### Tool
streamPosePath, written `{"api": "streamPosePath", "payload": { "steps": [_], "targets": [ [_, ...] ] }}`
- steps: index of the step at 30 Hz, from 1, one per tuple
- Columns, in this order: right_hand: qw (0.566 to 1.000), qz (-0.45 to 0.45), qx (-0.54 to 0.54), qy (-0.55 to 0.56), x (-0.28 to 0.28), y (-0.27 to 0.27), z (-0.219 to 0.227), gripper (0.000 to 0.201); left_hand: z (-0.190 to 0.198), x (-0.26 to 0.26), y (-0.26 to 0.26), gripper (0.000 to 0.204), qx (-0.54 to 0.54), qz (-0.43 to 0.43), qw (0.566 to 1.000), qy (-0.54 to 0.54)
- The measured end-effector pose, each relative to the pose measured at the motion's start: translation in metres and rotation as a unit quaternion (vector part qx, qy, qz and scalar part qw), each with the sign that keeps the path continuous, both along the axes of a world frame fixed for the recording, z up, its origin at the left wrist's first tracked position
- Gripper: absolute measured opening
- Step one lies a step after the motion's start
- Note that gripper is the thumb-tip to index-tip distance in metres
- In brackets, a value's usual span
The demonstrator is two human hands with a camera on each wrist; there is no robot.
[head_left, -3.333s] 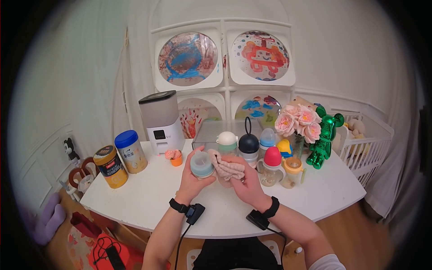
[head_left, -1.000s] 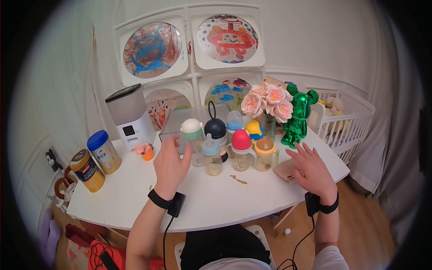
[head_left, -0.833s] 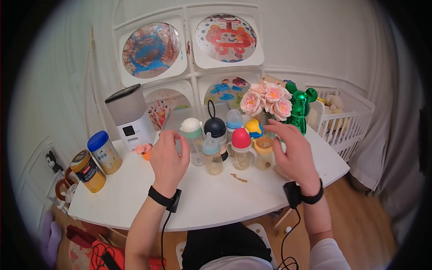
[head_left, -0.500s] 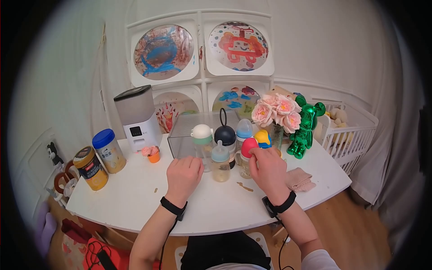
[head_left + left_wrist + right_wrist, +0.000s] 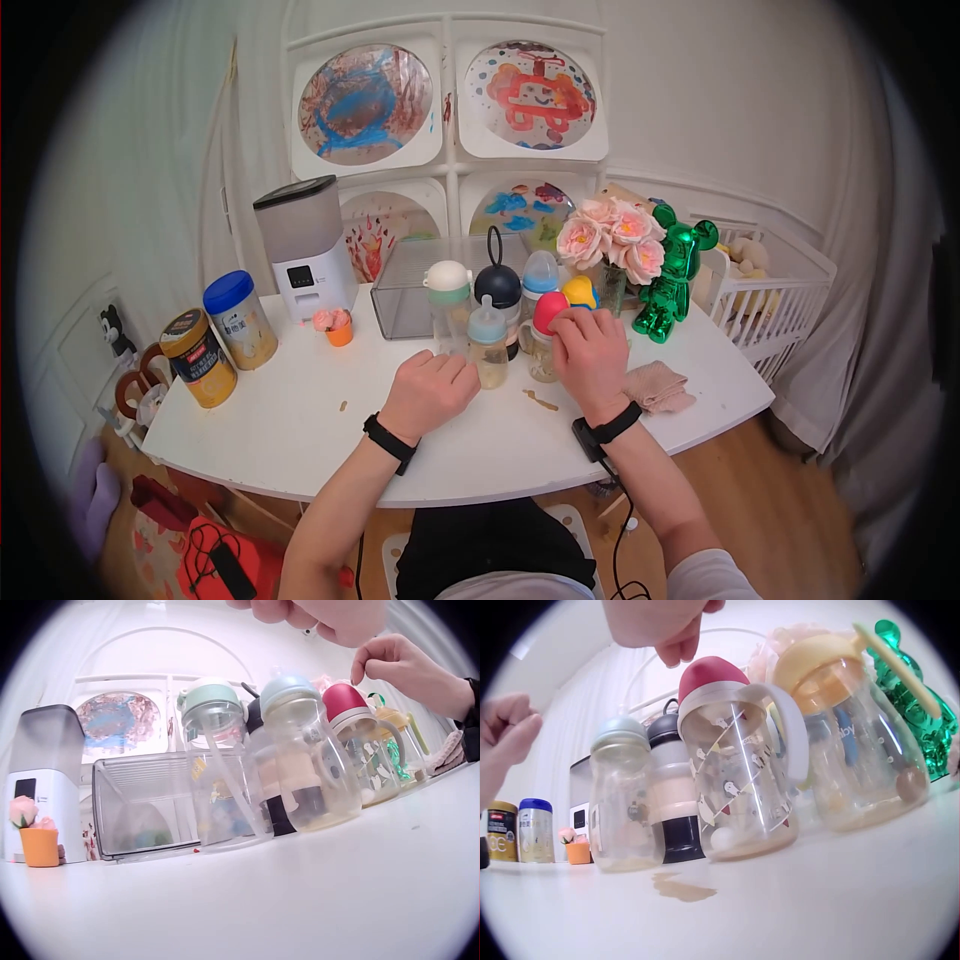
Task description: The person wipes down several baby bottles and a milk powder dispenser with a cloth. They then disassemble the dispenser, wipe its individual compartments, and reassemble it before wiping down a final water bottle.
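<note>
My left hand (image 5: 435,393) hovers over the table (image 5: 300,440), fingers loosely curled and holding nothing. Just beyond it stands a baby bottle with a pale blue collar (image 5: 311,757). My right hand (image 5: 592,357) has its fingers bent downward. In the right wrist view its fingertips (image 5: 676,658) are close above the red cap of a handled clear bottle (image 5: 739,772), with a gap showing. A yellow-topped handled bottle (image 5: 862,742) stands to the right, mostly hidden behind my right hand in the head view. A folded pink cloth (image 5: 657,387) lies beside my right wrist.
Behind are a mint-lidded bottle (image 5: 448,305), a dark-topped bottle (image 5: 497,287) and a grey translucent box (image 5: 400,300). A white dispenser (image 5: 308,260) and two tins stand left. Brown smears (image 5: 541,400) mark the tabletop. Flowers (image 5: 630,240) and a green bear figure (image 5: 672,280) stand right.
The blue-collared bottle, earlier held and wiped, now stands on the table, and the pink cloth lies at the right. My right hand has moved left to the red cap; my left hand shifted slightly right.
</note>
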State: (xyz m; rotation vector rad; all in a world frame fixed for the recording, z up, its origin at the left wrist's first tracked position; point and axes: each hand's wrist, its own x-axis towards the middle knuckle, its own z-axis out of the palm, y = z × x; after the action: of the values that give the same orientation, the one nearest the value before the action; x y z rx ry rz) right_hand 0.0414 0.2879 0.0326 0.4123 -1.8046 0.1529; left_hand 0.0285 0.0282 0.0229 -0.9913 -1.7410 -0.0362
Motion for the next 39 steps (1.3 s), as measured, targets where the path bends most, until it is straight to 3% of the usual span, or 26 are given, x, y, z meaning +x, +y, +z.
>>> {"api": "streamPosePath", "payload": {
  "steps": [7,15,21,39],
  "targets": [
    [0.996,0.082,0.019,-0.019,0.002,0.007,0.0,0.013,-0.001,0.002,-0.014,0.024,0.025,-0.03,0.998,-0.056],
    [0.987,0.07,0.14,-0.044,0.001,-0.023,-0.006,0.016,-0.002,0.005,-0.008,0.021,0.012,-0.046,0.997,-0.064],
    [0.991,0.046,0.118,-0.05,-0.004,-0.02,-0.01,0.015,0.001,0.007,-0.006,0.025,0.027,-0.057,0.996,-0.056],
    [0.989,0.083,0.107,-0.061,-0.004,-0.02,-0.011,0.015,0.001,0.006,-0.006,0.024,0.032,-0.052,0.996,-0.064]
  ]
}}
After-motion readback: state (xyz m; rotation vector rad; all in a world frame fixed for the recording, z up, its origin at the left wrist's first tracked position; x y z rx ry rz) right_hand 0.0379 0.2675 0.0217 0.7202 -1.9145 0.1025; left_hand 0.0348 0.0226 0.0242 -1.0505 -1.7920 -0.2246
